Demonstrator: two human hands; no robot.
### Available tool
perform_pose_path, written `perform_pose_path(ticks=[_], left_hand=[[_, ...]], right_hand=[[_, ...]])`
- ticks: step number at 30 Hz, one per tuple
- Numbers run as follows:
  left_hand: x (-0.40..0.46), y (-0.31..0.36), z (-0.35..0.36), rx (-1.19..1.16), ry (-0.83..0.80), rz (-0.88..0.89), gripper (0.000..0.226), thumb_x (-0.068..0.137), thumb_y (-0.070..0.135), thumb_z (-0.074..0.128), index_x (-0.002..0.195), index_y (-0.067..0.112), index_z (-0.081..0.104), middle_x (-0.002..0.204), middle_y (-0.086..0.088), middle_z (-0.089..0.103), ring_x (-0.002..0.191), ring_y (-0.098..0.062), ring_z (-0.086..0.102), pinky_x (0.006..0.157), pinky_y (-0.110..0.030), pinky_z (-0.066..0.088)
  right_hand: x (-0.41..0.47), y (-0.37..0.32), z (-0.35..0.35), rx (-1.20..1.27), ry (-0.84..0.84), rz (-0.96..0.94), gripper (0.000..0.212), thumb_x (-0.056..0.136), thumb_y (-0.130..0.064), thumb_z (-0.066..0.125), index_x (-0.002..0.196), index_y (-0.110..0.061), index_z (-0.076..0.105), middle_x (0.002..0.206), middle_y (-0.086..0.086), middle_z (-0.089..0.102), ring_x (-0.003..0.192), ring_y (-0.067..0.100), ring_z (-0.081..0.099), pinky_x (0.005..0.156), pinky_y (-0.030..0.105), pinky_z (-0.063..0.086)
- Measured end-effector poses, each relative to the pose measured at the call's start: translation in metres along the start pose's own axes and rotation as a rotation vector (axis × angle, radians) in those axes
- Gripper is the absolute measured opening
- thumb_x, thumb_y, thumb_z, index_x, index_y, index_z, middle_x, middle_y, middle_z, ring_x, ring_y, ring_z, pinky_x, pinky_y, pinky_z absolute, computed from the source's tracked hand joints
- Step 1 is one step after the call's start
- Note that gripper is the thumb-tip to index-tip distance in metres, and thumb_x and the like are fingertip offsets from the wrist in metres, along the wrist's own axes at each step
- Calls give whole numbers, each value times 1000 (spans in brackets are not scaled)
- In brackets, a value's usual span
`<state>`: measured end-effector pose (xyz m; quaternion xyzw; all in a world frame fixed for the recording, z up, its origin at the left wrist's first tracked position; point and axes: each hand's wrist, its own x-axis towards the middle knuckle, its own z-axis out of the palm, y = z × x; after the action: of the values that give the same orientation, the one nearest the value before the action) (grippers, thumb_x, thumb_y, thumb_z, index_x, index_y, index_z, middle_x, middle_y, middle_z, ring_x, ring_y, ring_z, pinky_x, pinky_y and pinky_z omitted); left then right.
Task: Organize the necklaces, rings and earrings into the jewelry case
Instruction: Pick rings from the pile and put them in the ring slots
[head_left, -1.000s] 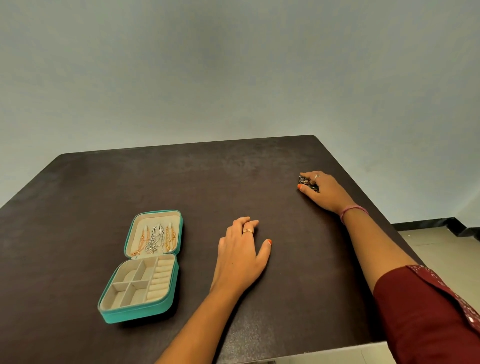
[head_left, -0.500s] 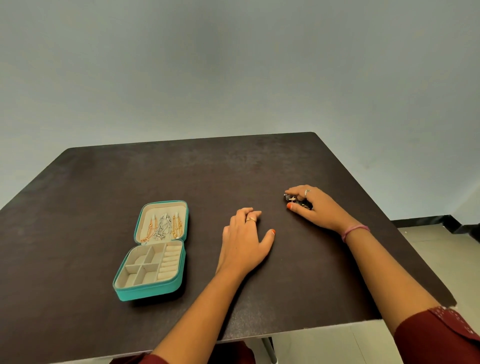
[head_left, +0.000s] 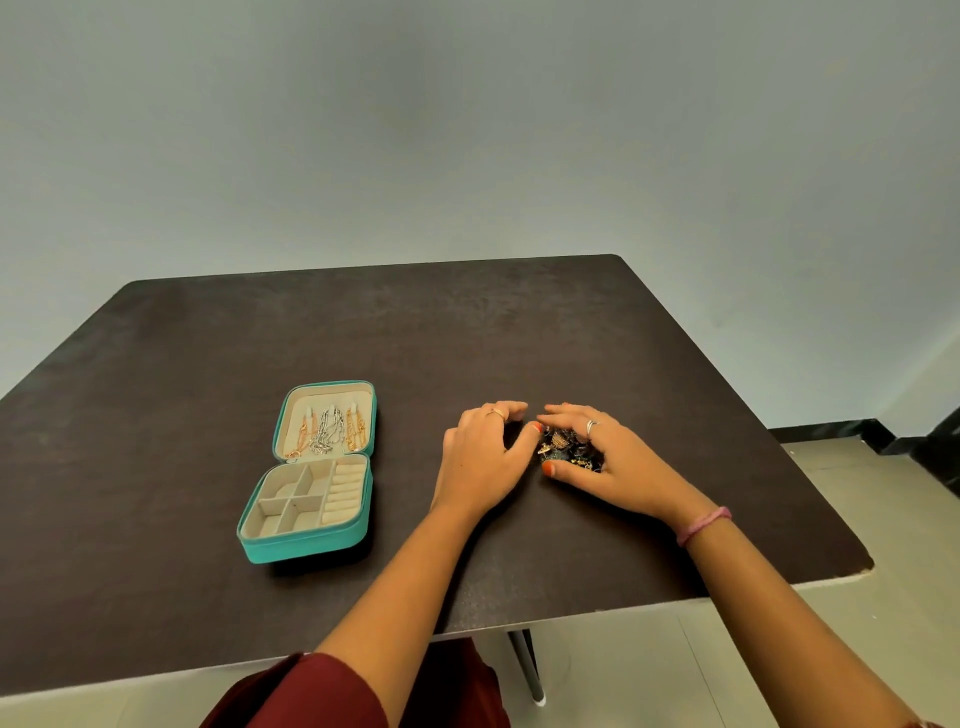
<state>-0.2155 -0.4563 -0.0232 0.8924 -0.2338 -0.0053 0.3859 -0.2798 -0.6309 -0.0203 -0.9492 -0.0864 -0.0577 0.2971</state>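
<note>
A teal jewelry case (head_left: 283, 546) lies open on the dark table (head_left: 571, 338), left of my hands. Its lid (head_left: 291, 410) holds three necklaces (head_left: 328, 431), gold and silver, hanging side by side. The cream compartments (head_left: 293, 493) and ring rolls (head_left: 343, 491) in its base look bare. My right hand (head_left: 613, 462) is cupped over a small heap of rings and earrings (head_left: 563, 451) on the table. Just left of that heap, my left hand (head_left: 480, 460) rests on the table with fingers curled, its thumb tip touching the heap's edge.
The table's right edge (head_left: 810, 478) and near edge (head_left: 623, 613) border a tiled floor. A metal table leg (head_left: 527, 667) shows under the near edge. A plain grey wall stands behind.
My right hand has dragged the jewelry heap leftward and toward me, up against my left hand. My left hand stayed about where it was and curled its fingers. The view has shifted.
</note>
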Motion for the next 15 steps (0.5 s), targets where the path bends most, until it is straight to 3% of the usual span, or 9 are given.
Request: perform_pose_path(ticks=[6,11,15], left_hand=[[0,-1,1,41,-3,29,25,90,44,55,111,35,62,116,17,56,120,-7,42,94,-27,24],[0,-3,2,19,13,36,19,91,39,54,105,34,65,114,17,57,117,-6,43,92,-26,23],[2,-3,1,-33,15,9,24,97,31,44,107,30,65,117,15,60,118,-8,45,95,-28,26]], right_hand=[[-21,-1,0,10,113,143,65,84,-44,66,141,-31,39,148,-9,36,135,6,33,108,21,25],[-34,-2,1,-14,178,208,57,87,-41,63,139,-29,43,145,-7,41,132,8,38,107,24,30],[-47,-3,-1,175,375,290,41,93,-26,59,133,-23,52,134,-5,53,120,5,50,98,16,38]])
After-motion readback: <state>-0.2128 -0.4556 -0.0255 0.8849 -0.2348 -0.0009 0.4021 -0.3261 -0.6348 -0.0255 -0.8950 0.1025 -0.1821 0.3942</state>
